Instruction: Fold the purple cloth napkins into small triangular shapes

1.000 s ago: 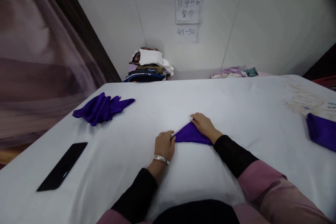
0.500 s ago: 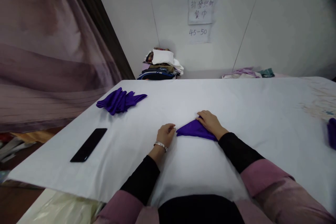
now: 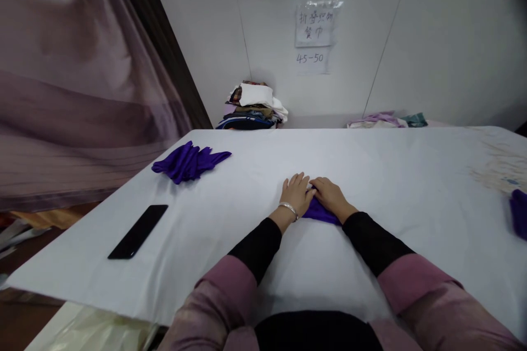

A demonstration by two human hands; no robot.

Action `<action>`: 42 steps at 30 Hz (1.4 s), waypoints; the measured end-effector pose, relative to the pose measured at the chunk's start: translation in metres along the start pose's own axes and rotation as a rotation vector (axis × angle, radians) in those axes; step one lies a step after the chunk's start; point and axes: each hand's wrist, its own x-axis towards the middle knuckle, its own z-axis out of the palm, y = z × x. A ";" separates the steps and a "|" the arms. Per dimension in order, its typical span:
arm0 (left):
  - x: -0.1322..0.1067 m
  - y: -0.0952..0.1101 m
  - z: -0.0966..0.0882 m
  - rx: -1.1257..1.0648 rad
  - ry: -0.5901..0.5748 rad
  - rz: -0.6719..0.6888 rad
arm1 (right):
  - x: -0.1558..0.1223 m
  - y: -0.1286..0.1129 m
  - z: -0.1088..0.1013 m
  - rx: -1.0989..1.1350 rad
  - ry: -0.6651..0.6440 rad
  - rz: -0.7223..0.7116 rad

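Note:
A small folded purple napkin [image 3: 319, 213] lies on the white table [image 3: 370, 175] in front of me. My left hand [image 3: 296, 193] lies flat on its left part with the fingers stretched out. My right hand [image 3: 329, 196] rests on its right part, fingers pressed down on the cloth, touching the left hand. Most of the napkin is hidden under both hands. A silver bracelet sits on my left wrist.
A pile of purple napkins [image 3: 187, 161] lies at the table's far left. A black phone [image 3: 138, 223] lies near the left edge. Another purple cloth [image 3: 519, 213] shows at the right edge. Stacked clothes [image 3: 253, 107] sit behind the table by the wall.
My left hand moved right, from beside the napkin's left tip onto the napkin, next to my right hand. The visible napkin is now smaller. The view tilted slightly.

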 end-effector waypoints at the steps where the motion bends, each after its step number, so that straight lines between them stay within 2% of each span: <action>1: 0.001 -0.001 0.006 0.055 -0.055 -0.013 | 0.000 0.000 0.000 0.002 0.002 0.001; 4: -0.005 -0.009 0.021 0.131 -0.178 -0.022 | 0.001 -0.002 0.000 0.006 0.009 0.012; 7: -0.013 -0.016 0.027 0.145 -0.200 -0.027 | 0.001 -0.002 0.001 0.009 0.013 0.029; 15: -0.015 -0.016 0.023 0.117 -0.166 -0.013 | 0.003 0.002 0.004 0.018 0.054 0.108; 19: -0.016 -0.018 0.021 0.139 -0.149 0.128 | 0.003 0.006 0.006 0.061 0.066 0.155; 22: -0.016 -0.020 0.020 0.118 -0.198 0.200 | 0.004 0.009 0.010 0.127 0.075 0.195; 26: -0.015 -0.021 0.020 0.091 -0.236 0.167 | 0.007 0.015 0.010 0.266 0.096 0.263; 29: -0.014 -0.020 0.020 0.090 -0.253 0.156 | 0.004 0.022 -0.001 0.411 0.096 0.307; 32: -0.013 -0.020 0.021 0.084 -0.262 0.152 | -0.018 0.025 -0.018 0.522 0.104 0.344; 37: -0.011 -0.023 0.024 0.084 -0.268 0.152 | -0.087 0.011 -0.039 0.750 0.130 0.430; 39: -0.010 -0.023 0.024 0.090 -0.275 0.155 | -0.110 0.002 -0.041 0.720 0.131 0.438; 42: -0.009 -0.022 0.023 0.113 -0.295 0.153 | -0.124 -0.010 -0.044 0.516 0.127 0.373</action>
